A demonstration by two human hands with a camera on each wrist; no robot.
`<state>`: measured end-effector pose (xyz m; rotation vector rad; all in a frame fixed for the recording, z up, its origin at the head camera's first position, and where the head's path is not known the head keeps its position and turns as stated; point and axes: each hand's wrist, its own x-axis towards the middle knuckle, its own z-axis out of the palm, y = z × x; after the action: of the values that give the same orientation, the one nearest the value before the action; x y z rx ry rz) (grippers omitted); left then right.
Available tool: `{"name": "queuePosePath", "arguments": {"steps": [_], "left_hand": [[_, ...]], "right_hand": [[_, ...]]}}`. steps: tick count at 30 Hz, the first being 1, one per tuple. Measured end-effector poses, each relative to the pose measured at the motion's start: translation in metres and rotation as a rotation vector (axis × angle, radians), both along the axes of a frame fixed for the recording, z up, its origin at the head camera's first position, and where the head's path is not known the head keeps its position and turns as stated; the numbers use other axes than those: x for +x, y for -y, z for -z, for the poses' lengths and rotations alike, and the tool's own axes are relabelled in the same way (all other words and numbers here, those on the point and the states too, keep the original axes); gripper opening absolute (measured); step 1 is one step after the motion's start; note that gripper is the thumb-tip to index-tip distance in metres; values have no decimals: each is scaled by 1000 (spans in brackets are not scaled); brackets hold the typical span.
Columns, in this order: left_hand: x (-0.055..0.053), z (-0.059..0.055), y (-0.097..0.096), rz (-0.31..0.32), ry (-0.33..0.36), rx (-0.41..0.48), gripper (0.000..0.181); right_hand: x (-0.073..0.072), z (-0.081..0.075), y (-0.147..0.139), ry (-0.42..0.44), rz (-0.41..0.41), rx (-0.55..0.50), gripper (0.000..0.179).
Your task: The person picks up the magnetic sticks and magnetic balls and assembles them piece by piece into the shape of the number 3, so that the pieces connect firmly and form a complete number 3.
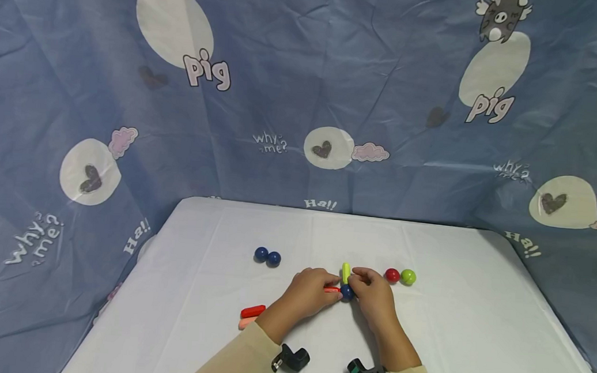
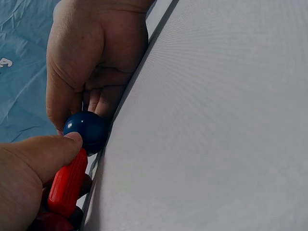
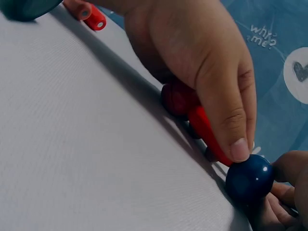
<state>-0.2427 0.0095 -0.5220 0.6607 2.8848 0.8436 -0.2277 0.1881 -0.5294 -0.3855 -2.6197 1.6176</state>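
Your left hand (image 1: pixel 312 291) pinches a red stick (image 2: pixel 68 183), the thumb tip reaching over onto a blue ball (image 1: pixel 346 293) at the stick's right end. Your right hand (image 1: pixel 376 296) has its fingers bent in and drawn close against that ball's right side; you cannot tell whether they grip the ball or the yellow stick (image 1: pixel 345 272), which extends from the ball toward the far side. A dark red ball (image 3: pixel 177 100) sits at the stick's other end, partly covered by your left hand. Just right of your right hand, a bright red ball (image 1: pixel 392 275) and a green ball (image 1: pixel 408 277) lie side by side, close in that direction. Far left on the bench (image 1: pixel 467 296) are two loose blue balls (image 1: pixel 274 259). Near left, a loose red stick (image 1: pixel 253 311) lies alongside a salmon stick (image 1: pixel 247 323), whose right end your left forearm hides. A patterned blue curtain (image 1: pixel 421 73) hangs behind the bench.
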Motion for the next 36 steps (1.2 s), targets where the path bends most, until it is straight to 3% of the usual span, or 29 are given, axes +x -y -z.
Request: {"name": "queuePosePath", "arguments": {"steps": [9,19,26,36], "left_hand": [[0,2,2,20,-11,-8,43],[2,2,2,10,-13,-5,43],[3,1,2,-6,20,7,43],[4,2,1,-21,27,7,40]], "right_hand": [[1,-2,-5,-14,-7,-2,33],[3,-21,-15,-117,17,168,32],[3,-33,-41,-198,68,332,30],[8,-37,-82,-26,34,443,45]]}}
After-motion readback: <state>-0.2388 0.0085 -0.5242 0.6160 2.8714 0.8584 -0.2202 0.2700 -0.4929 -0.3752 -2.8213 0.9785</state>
